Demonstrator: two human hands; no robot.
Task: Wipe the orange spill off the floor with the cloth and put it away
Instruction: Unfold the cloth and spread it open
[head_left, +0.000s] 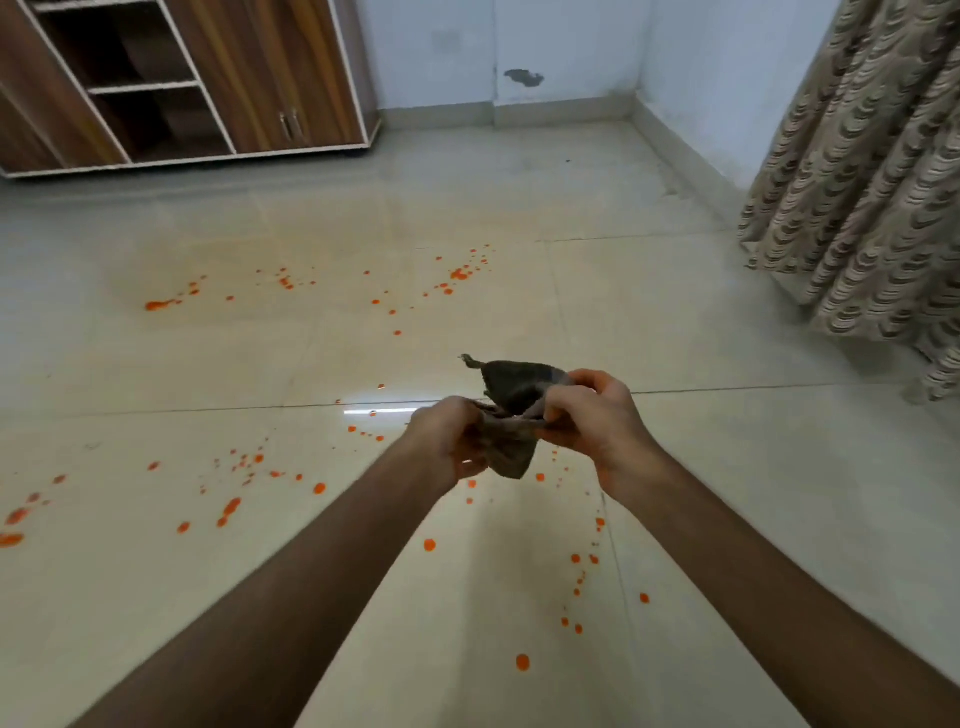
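- A room corner with a pale tiled floor (727, 467) that reflects a strip of light, and light blue walls (571, 47) with one dark patch (523, 78) low down.
- One wooden cabinet (270, 78) with open shelves stands against the far left wall. One patterned curtain (872, 182) hangs at the right and reaches the floor.
- The orange spill (231, 506) is scattered over the tiles as many separate drops and smears, too many to count. One band lies farther off towards the cabinet; another spreads nearer, to the left of, under and to the right of the arms.
- One cloth (511, 395), dark grey-brown and crumpled, is held in the air above the floor, between the two hands.
- The left hand (449, 441) is curled round the cloth's lower left part, which bunches in its grip and hangs out below.
- The right hand (602, 421) pinches the cloth's right edge, fingers (563, 402) bent over the fabric with the thumb above.
- The cloth's upper part stands up beyond the right fingertips, one frayed corner pointing left.
- Both bare forearms reach in from the bottom edge; the hands are close together, the cloth bridging them.
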